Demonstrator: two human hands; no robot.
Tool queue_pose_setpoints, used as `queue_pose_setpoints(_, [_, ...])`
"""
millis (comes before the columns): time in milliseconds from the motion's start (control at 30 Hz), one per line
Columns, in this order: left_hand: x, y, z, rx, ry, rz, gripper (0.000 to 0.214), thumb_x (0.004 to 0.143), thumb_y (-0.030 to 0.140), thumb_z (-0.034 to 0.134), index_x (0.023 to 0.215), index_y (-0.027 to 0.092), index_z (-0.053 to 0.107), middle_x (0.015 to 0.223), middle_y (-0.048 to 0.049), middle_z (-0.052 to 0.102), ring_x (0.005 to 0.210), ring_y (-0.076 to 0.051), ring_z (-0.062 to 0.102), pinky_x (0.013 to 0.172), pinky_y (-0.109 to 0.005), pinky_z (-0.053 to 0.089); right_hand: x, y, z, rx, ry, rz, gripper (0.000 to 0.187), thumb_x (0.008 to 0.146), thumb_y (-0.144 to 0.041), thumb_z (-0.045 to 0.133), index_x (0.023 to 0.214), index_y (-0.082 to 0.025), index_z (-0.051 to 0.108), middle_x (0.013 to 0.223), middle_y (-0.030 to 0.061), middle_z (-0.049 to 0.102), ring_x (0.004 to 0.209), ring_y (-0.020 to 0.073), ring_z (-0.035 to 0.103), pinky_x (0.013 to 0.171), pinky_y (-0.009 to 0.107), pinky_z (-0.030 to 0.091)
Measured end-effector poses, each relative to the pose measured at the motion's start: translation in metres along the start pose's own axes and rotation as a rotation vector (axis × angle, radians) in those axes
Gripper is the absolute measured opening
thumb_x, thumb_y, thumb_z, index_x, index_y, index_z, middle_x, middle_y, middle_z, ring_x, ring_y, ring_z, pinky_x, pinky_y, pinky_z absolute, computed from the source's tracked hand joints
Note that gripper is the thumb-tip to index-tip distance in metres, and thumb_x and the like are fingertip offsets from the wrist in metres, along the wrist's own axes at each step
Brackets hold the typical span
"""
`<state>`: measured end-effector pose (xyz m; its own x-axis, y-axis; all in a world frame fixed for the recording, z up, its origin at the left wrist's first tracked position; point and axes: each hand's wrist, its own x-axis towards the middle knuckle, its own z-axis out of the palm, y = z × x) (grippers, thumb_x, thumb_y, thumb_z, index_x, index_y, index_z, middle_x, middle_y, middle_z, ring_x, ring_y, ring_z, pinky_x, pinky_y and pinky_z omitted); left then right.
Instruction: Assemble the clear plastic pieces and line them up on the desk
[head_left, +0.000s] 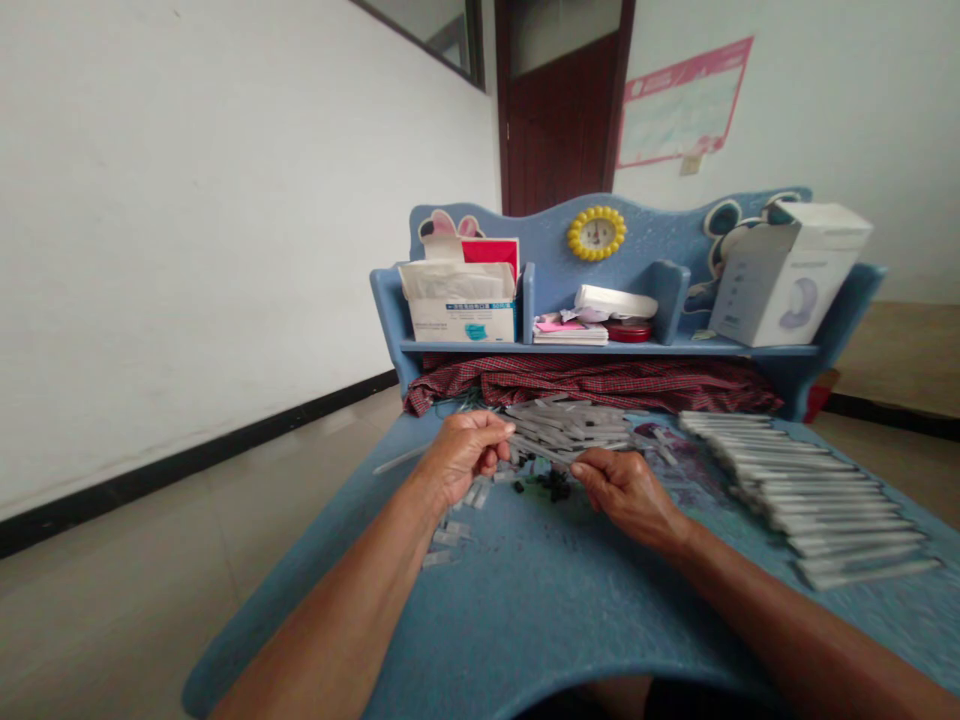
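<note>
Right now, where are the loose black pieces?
In the head view's middle, the black pieces lie on the blue table, just left of the right hand, in front of the grey strips.

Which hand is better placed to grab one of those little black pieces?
Probably the right hand: it sits nearer the black pieces than the left hand. Both are pinching a thin tube, though, so it might need to let go first.

Thin greyish tube [543, 453] — hand-held, its middle stretch running slantwise.
</note>
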<state>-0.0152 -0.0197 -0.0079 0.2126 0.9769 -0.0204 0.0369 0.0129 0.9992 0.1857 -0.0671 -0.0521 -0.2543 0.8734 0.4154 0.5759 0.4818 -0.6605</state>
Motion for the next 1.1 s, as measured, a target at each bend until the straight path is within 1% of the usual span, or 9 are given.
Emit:
queue_pose_setpoints(233, [0.003,0.002,0.0,0.053,0.014,0.066,0.025,0.063,0.033,0.064,0.058,0.014,0.049,0.043,0.0039,0.05,0.031,-0.003,0.035,0.032,-0.015,0.024,0.006,0.0,-0.003,-0.048,-0.034,0.011,0.032,0.086,-0.032,0.038,0.061,-0.016,0.051,0.052,-0.0036,0.046,0.048,0.0072,0.04,0.049,0.019,0.028])
queue_pose_setpoints(367, [0.007,0.001,0.006,0.156,-0.081,0.058,0.028,0.066,0.037,0.061,0.055,0.014,0.049,0.044,0.0031,0.051,0.032,-0.004,0.036,0.033,-0.015,0.024,0.01,-0.003,-0.004,-0.108,-0.045,-0.026,0.024,0.085,-0.034,0.041,0.078,-0.018,0.059,0.059,-0.0035,0.052,0.053,0.0077,0.046,0.051,0.018,0.031])
queue_pose_setpoints(500, [0.005,0.003,0.011,0.237,-0.15,0.067,0.032,0.068,0.041,0.059,0.055,0.014,0.049,0.045,0.0028,0.051,0.034,-0.004,0.036,0.034,-0.015,0.025,0.012,-0.007,-0.004,-0.233,-0.016,-0.046,0.023,0.084,-0.034,0.044,0.093,-0.021,0.06,0.064,-0.0021,0.058,0.059,0.0097,0.051,0.056,0.019,0.034])
queue_pose_setpoints(600, [0.003,0.007,0.008,0.299,-0.168,0.083,0.034,0.069,0.044,0.057,0.056,0.014,0.05,0.044,0.0028,0.051,0.034,-0.004,0.034,0.034,-0.015,0.023,0.014,-0.012,-0.007,-0.324,-0.021,-0.075,0.022,0.084,-0.031,0.043,0.094,-0.022,0.061,0.073,-0.0003,0.063,0.067,0.0115,0.056,0.06,0.02,0.035])
queue_pose_setpoints(700, [0.003,0.01,0.005,0.34,-0.144,0.088,0.036,0.07,0.049,0.054,0.06,0.014,0.053,0.043,0.003,0.05,0.035,-0.005,0.033,0.035,-0.016,0.022,0.016,-0.02,-0.015,-0.443,-0.068,-0.075,0.021,0.083,-0.029,0.044,0.091,-0.022,0.062,0.084,0.002,0.066,0.078,0.0143,0.058,0.064,0.021,0.037])
queue_pose_setpoints(800, [0.004,0.012,0.002,0.366,-0.088,0.088,0.036,0.071,0.05,0.052,0.067,0.015,0.057,0.042,0.0036,0.05,0.034,-0.006,0.032,0.036,-0.017,0.021,0.017,-0.032,-0.027,-0.576,-0.16,-0.04,0.021,0.08,-0.028,0.045,0.087,-0.022,0.063,0.087,0.0037,0.066,0.081,0.0167,0.059,0.064,0.023,0.038])
queue_pose_setpoints(933, [0.004,0.014,0.0,0.373,-0.039,0.09,0.033,0.07,0.048,0.052,0.066,0.016,0.058,0.04,0.0045,0.047,0.033,-0.006,0.029,0.037,-0.018,0.018,0.017,-0.042,-0.052,-0.766,-0.288,0.035,0.021,0.078,-0.028,0.045,0.084,-0.023,0.064,0.081,0.0044,0.067,0.075,0.0183,0.06,0.061,0.025,0.038])
queue_pose_setpoints(1000, [0.003,0.016,-0.001,0.373,-0.032,0.101,0.031,0.07,0.047,0.053,0.065,0.016,0.058,0.041,0.0044,0.048,0.034,-0.006,0.03,0.037,-0.017,0.018,0.016,-0.038,-0.072,-0.854,-0.309,0.063,0.021,0.078,-0.027,0.045,0.083,-0.022,0.065,0.081,0.005,0.067,0.076,0.0186,0.06,0.062,0.025,0.038])
queue_pose_setpoints(1100, [0.002,0.018,-0.003,0.41,-0.002,0.132,0.031,0.069,0.046,0.053,0.058,0.017,0.056,0.042,0.0038,0.049,0.035,-0.007,0.032,0.039,-0.018,0.021,0.009,-0.015,-0.112,-0.94,-0.296,0.139,0.022,0.077,-0.025,0.046,0.086,-0.023,0.066,0.085,0.0051,0.067,0.078,0.0174,0.059,0.064,0.024,0.038])
